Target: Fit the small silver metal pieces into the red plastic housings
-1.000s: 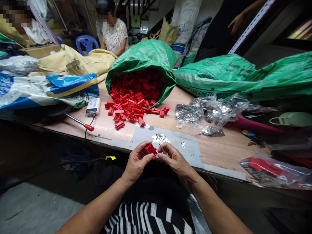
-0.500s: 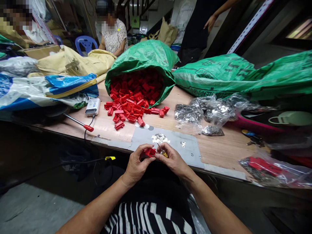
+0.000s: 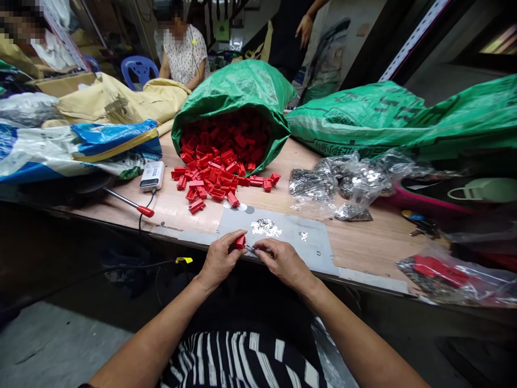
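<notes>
Between the thumb and fingers of my left hand (image 3: 219, 261) is a red plastic housing (image 3: 240, 242), held just above the table's front edge. My right hand (image 3: 286, 262) is closed on a small screwdriver-like tool (image 3: 251, 249); its thin metal shaft points left at the housing, and the fingers cover most of its handle. Whether the tip touches inside the housing I cannot tell. Behind my hands, a heap of small shiny metal pieces (image 3: 265, 227) lies on a grey mat (image 3: 311, 248), with a few more metal pieces (image 3: 303, 236) to the right.
A green woven sack (image 3: 242, 81) spills red housings (image 3: 216, 180) onto the table. Clear bags of metal parts (image 3: 313, 183) lie at right, near another green sack (image 3: 363, 118). A power bank (image 3: 152, 176) and a red-tipped rod (image 3: 133, 203) are at left. A co-worker (image 3: 188, 56) sits opposite.
Both hands have shifted slightly left and up with the housing and tool. The tool's shaft has swung from upright to pointing left at the housing. A standing person behind has moved left.
</notes>
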A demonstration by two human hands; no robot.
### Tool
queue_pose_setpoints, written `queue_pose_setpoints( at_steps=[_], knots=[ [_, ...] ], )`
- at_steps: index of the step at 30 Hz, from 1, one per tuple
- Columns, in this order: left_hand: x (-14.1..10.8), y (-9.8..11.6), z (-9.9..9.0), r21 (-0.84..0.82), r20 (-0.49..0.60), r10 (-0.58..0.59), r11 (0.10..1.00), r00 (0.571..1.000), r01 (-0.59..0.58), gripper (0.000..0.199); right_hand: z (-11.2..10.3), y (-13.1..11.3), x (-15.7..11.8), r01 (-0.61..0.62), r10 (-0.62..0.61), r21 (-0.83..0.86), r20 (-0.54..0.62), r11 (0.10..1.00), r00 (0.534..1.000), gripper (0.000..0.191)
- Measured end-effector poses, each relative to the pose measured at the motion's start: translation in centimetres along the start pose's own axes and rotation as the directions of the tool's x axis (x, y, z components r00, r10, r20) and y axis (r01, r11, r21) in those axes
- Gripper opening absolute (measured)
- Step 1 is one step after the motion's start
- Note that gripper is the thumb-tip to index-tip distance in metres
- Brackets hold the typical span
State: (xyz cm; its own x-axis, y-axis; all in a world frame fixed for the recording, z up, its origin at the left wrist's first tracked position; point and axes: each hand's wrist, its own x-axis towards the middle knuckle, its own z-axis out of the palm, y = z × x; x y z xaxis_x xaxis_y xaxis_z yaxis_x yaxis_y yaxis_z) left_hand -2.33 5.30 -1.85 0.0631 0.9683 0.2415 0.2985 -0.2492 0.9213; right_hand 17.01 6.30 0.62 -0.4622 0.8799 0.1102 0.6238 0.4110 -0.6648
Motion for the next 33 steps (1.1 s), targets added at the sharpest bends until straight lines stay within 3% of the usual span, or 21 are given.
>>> queue_pose_setpoints(
  at_steps=[5, 14, 22, 33],
  knots=[
    [0.1, 0.0, -0.1, 0.009, 0.014, -0.017, 1.0, 1.0, 0.016, 0.043, 0.2, -0.3, 0.5, 0.057, -0.057, -0.035, 0.006, 0.998, 0.998, 0.019],
    [0.4, -0.1, -0.2, 0.024, 0.031, -0.026, 0.999, 0.999, 0.026, 0.039, 0.7, -1.0, 0.3, 0.042, -0.041, -0.16, 0.011, 0.986, 0.999, 0.017],
    [0.5, -0.6, 0.0, 0.015, 0.008, -0.012, 1.0, 1.0, 0.012, 0.035, 2.4, -4.0, 0.2, -0.136, 0.128, -0.406, -0.048, 0.904, 0.991, 0.018],
    [0.0, 0.2, 0.2, -0.012, -0.018, -0.053, 0.999, 0.998, 0.053, 0.031, 0.5, -1.2, -0.1, -0.061, 0.059, -0.045, -0.045, 0.997, 0.997, 0.018]
  ],
)
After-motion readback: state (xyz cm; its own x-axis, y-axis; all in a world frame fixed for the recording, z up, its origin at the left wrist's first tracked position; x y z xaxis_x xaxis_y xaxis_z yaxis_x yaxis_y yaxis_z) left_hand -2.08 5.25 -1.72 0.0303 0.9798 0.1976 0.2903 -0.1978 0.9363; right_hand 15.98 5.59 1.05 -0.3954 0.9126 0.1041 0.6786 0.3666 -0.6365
